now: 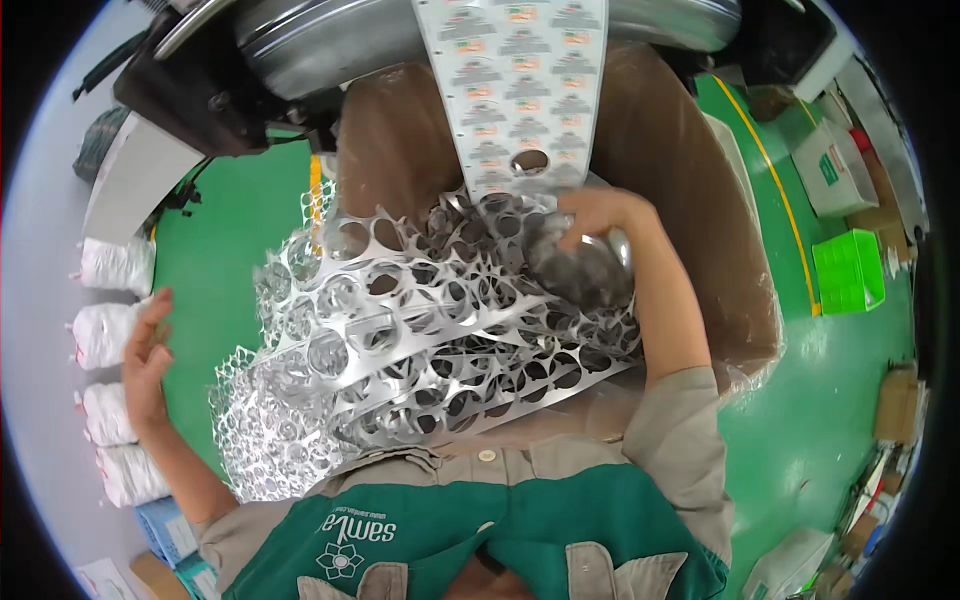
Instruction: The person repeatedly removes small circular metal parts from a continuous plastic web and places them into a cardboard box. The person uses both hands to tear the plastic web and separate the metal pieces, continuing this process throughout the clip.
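Green floor surrounds the work position on both sides, marked with a yellow line at right. Nearest the viewer is the person's green and beige shirt. Just beyond it lies a large heap of punched silver strips, their surfaces full of round holes; the heap sits partly in a brown bin and spills past its left side. The left hand is raised to the left of the heap, well apart from it, released and with its fingers parted. The right hand is over the bin, bent fingers across a shiny rounded silver piece at the far right of the heap; blur hides the fingertips, so whether it is grasping that piece cannot be told. Clear plastic lines the bin and folds over its rim. A printed white sheet hangs down into the bin, with a round hole near its lower end, close to the right hand. Behind the sheet runs a metal roller. Off to the left, white bags stand in a row; off to the right are a bright green crate and a white bin.
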Demonstrator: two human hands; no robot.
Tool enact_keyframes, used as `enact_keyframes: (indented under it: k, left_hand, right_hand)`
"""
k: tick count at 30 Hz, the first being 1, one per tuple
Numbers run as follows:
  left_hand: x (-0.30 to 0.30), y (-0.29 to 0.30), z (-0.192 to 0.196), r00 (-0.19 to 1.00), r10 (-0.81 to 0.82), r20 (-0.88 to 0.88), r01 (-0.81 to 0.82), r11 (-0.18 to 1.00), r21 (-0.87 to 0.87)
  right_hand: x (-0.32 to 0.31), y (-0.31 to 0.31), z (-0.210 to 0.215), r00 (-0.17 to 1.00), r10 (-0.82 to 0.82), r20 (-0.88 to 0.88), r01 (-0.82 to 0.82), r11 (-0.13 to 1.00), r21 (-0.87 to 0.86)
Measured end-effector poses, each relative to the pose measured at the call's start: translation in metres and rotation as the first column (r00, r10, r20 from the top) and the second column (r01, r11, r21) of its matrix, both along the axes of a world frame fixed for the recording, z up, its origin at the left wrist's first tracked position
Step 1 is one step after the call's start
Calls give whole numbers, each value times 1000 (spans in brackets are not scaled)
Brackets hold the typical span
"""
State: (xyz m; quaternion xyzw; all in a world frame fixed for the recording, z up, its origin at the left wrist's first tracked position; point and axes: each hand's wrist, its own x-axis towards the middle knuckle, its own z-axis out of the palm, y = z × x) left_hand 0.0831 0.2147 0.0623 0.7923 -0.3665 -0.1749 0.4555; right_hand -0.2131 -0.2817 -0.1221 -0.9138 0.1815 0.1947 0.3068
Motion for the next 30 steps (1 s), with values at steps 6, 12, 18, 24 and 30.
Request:
enact_keyframes:
  k: [6, 12, 18, 24, 30]
  left_hand:
    - [-81, -204, 51, 710, -677, 193, 680, 731, 62]
    - [-166, -410, -89, 151, -983, 103, 802, 183, 568]
    - [-193, -526, -300, 541, -838, 67, 683, 484, 547]
    - [-233, -522, -421, 728, -674, -128, 593, 523, 612]
    - [-206, -494, -480, 361, -919, 160, 619, 365, 696]
  right_hand:
    - [-21, -16, 136, 851, -47, 524, 289, 874, -390]
    - [-63, -49, 93, 789, -231, 569, 559, 655, -508]
    - [-116, -55, 28, 806, -450, 385, 589, 676, -444]
    - [-126, -43, 66, 813, -481, 327, 582, 682, -443]
    - [-115, -44, 78, 812, -402, 422, 559, 745, -364]
